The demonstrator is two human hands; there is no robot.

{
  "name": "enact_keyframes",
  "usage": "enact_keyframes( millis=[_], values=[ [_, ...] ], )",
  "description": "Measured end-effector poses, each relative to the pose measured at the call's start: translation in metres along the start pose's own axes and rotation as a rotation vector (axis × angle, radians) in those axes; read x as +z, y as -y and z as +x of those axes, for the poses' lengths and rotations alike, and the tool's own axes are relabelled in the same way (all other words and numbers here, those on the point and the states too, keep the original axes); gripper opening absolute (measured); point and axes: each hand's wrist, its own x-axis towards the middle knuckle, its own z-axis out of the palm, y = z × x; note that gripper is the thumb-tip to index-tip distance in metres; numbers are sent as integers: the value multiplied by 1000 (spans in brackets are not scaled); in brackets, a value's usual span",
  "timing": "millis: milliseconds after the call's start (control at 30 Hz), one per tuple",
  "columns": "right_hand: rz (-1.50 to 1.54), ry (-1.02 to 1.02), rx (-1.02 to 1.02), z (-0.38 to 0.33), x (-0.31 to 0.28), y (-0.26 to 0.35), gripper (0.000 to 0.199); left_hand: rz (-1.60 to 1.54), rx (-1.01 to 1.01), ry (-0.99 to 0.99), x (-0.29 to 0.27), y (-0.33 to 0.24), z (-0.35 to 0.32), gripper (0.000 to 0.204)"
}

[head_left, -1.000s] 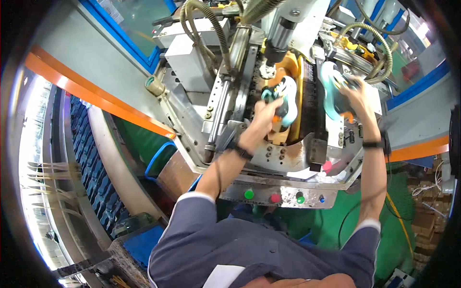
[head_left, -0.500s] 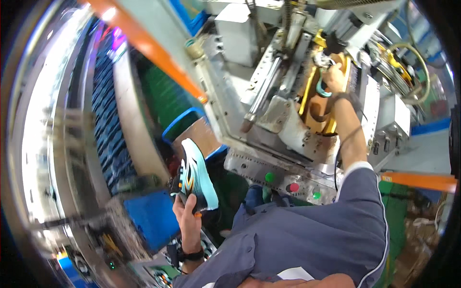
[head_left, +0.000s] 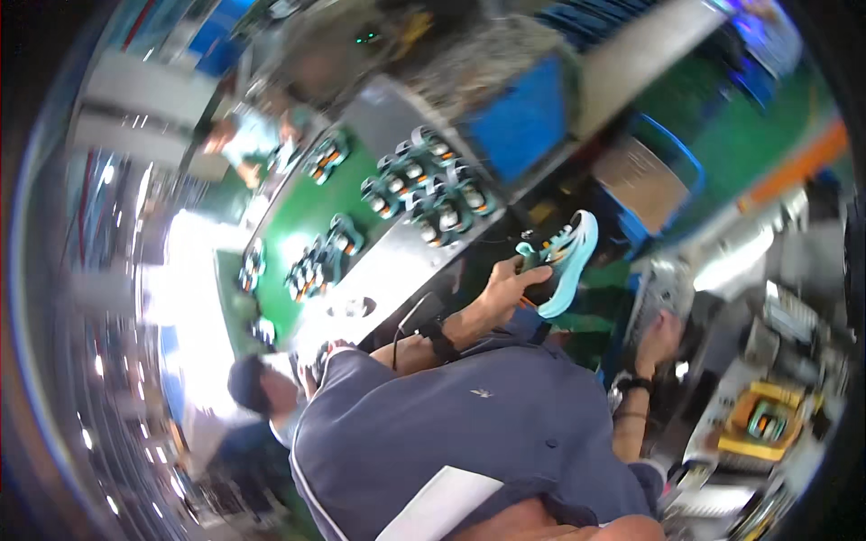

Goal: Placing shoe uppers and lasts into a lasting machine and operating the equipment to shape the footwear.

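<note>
A sneaker with a pale turquoise sole and dark upper is in my left hand, gripped by its heel end with the thumb on top. It is tilted, toe up and away from me. My right hand is blurred beside the metal machine panel at the right; its fingers are smeared, and I cannot tell if it touches the panel. Farther right, a dark shoe with orange and turquoise parts sits inside a yellow mould frame of the machine.
Several sneakers stand in groups on a green-topped conveyor table at the left. A blue-rimmed crate with brown board lies ahead. Two other people, one at the table's far side, one at the left, are nearby.
The view has swung left, bringing the conveyor table into sight. My right hand has come out of the machine's yellow mould. My left hand still holds the sneaker.
</note>
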Motion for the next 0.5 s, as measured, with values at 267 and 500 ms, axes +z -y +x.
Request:
enact_keyframes(
  millis=[267,500],
  values=[
    [51,-215,-125,61,-28,38,23,-231,306,-526,-180,-7,7,33],
    [472,-354,-552,225,-98,313,15,-111,434,-1076,-443,-4,117,40]
  ],
)
